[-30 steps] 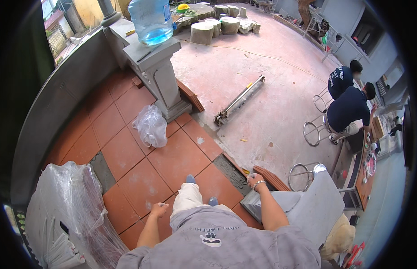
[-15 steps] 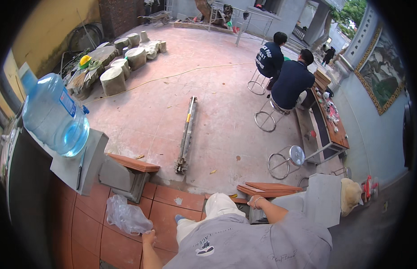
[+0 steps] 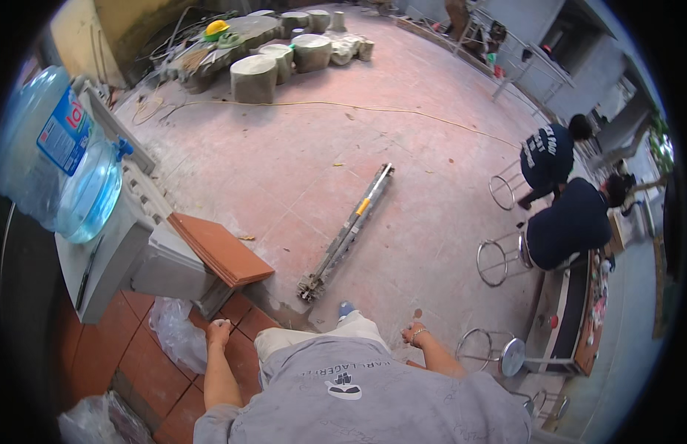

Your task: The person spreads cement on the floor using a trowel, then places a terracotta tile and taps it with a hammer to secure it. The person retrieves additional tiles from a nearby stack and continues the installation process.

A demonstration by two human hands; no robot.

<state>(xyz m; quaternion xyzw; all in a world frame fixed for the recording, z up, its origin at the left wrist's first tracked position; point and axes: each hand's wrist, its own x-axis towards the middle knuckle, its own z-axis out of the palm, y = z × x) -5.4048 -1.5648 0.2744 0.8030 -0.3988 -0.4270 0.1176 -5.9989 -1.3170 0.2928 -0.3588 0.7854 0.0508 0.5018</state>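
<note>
My left hand (image 3: pixel 218 331) is closed at my left side, fingers curled. A clear, crumpled plastic bag (image 3: pixel 177 331) hangs against it, partly behind the wrist; the exact grip is hidden. Out to my right, my right hand (image 3: pixel 414 334), with a bracelet at the wrist, is loosely curled and nothing shows in it. In front of me, a long metal bar-shaped tool (image 3: pixel 351 226) with a yellow mark lies slantwise on the paved ground, apart from both hands. One blue-shod foot (image 3: pixel 346 307) is forward near its close end.
Left, a stack of red tiles (image 3: pixel 221 248) leans out beside a ledge bearing a large water bottle (image 3: pixel 92 185). Right stand metal stools (image 3: pixel 512 357) and a cluttered bench (image 3: pixel 580 344); two people (image 3: pixel 569 222) sit there. Stone seats (image 3: pixel 255 78) and a yellow cable (image 3: pixel 358 106) lie farther off.
I have moved forward and my view has turned left. My right hand has come away from the tile stack on the right. The plastic bag has moved along with my left hand.
</note>
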